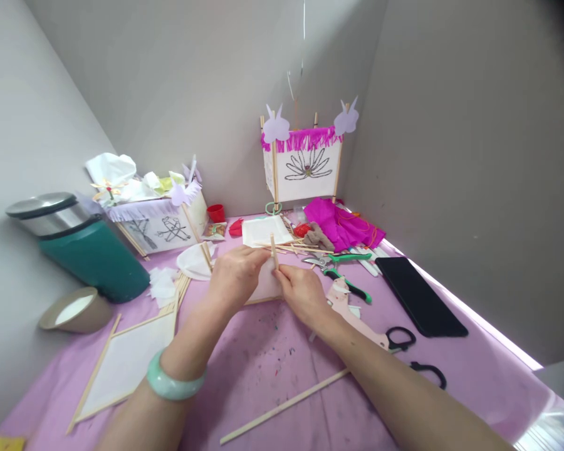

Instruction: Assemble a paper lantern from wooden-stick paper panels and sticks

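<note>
Near the middle of the table, my left hand point(237, 275) and my right hand point(301, 289) are closed on a small frame of wooden sticks with white paper point(266, 282). An upright stick point(273, 247) of the frame rises between my fingertips, with a hand on each side of it. My hands cover part of the frame. A pale green bangle point(172, 379) circles my left wrist. In front of my hands, a loose wooden stick point(282, 406) lies slantwise, its far end passing beneath my right forearm.
Left stand a green bottle point(96, 254), a bowl point(78, 310), a papered frame point(126, 357) and a decorated lantern point(162, 228). Another lantern point(310, 166) is behind. Pruning shears point(348, 257), a glue gun point(352, 313), black-handled scissors point(402, 339) and a phone point(420, 294) lie right.
</note>
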`<action>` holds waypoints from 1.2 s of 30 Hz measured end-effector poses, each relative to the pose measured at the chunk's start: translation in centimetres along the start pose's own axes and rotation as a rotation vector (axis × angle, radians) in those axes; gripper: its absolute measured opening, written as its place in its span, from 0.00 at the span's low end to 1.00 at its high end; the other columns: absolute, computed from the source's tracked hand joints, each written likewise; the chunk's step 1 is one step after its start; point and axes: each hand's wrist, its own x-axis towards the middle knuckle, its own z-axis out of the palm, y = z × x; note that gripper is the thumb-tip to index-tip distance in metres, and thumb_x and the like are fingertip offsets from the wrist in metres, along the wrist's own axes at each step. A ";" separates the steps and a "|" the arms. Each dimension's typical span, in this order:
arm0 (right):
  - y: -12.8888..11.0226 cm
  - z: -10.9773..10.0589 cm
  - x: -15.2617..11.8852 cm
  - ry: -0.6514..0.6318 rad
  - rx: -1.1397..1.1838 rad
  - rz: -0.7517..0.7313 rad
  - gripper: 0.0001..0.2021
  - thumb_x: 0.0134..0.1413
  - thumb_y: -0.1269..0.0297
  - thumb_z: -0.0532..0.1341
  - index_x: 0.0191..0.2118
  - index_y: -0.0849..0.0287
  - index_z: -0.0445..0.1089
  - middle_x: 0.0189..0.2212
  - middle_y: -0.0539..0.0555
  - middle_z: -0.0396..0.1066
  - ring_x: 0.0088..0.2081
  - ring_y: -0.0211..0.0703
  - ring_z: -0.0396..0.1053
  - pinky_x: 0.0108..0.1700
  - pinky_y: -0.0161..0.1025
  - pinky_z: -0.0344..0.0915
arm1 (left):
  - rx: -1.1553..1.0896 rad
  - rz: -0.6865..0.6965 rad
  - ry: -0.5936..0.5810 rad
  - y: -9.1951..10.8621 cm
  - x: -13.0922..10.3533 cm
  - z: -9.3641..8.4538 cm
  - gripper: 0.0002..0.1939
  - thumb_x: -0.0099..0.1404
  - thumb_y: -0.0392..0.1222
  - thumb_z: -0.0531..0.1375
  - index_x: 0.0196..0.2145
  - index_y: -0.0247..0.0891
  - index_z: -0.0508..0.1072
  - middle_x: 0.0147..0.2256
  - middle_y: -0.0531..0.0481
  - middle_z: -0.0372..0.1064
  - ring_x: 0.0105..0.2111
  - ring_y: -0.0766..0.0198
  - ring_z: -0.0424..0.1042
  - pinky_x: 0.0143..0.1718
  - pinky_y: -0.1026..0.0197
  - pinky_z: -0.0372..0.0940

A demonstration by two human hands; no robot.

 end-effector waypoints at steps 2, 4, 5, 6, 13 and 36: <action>-0.1 0.0 0.0 -0.002 0.003 -0.005 0.14 0.62 0.63 0.52 0.32 0.56 0.74 0.29 0.53 0.76 0.32 0.43 0.71 0.32 0.35 0.53 | 0.014 0.028 0.015 -0.1 -0.1 0.1 0.13 0.63 0.32 0.53 0.36 0.39 0.77 0.35 0.47 0.78 0.35 0.60 0.75 0.37 0.59 0.67; -0.1 0.0 0.0 -0.001 0.006 -0.005 0.14 0.61 0.63 0.52 0.31 0.56 0.74 0.29 0.53 0.76 0.32 0.43 0.71 0.32 0.35 0.53 | 0.028 0.043 0.029 0.0 -0.3 0.2 0.13 0.63 0.31 0.53 0.37 0.39 0.77 0.36 0.47 0.78 0.35 0.59 0.75 0.36 0.59 0.67; -0.1 0.0 0.0 0.001 0.008 -0.004 0.14 0.61 0.63 0.52 0.32 0.56 0.74 0.29 0.54 0.77 0.32 0.43 0.71 0.32 0.35 0.53 | 0.030 0.044 0.036 0.0 -0.3 0.3 0.13 0.63 0.31 0.53 0.38 0.38 0.77 0.36 0.46 0.78 0.35 0.58 0.75 0.36 0.59 0.67; -0.1 0.0 0.0 0.004 0.010 -0.003 0.14 0.61 0.63 0.52 0.32 0.56 0.74 0.29 0.54 0.77 0.32 0.43 0.71 0.32 0.35 0.54 | 0.031 0.040 0.040 0.0 -0.4 0.3 0.14 0.62 0.30 0.53 0.38 0.38 0.77 0.37 0.46 0.77 0.36 0.58 0.75 0.36 0.58 0.67; 0.1 0.3 0.0 0.029 -0.018 -0.004 0.15 0.61 0.62 0.51 0.32 0.56 0.74 0.30 0.54 0.77 0.32 0.42 0.72 0.31 0.35 0.53 | 0.097 0.051 -0.014 0.5 -0.3 0.0 0.14 0.63 0.29 0.52 0.39 0.36 0.76 0.39 0.44 0.77 0.38 0.57 0.75 0.38 0.57 0.69; 0.8 1.4 -0.1 0.094 0.075 0.008 0.18 0.62 0.61 0.50 0.24 0.58 0.68 0.20 0.50 0.70 0.25 0.38 0.66 0.28 0.33 0.52 | -0.384 -0.748 -0.078 -2.6 -6.9 -2.2 0.10 0.62 0.47 0.53 0.27 0.40 0.66 0.22 0.55 0.67 0.25 0.64 0.69 0.28 0.64 0.60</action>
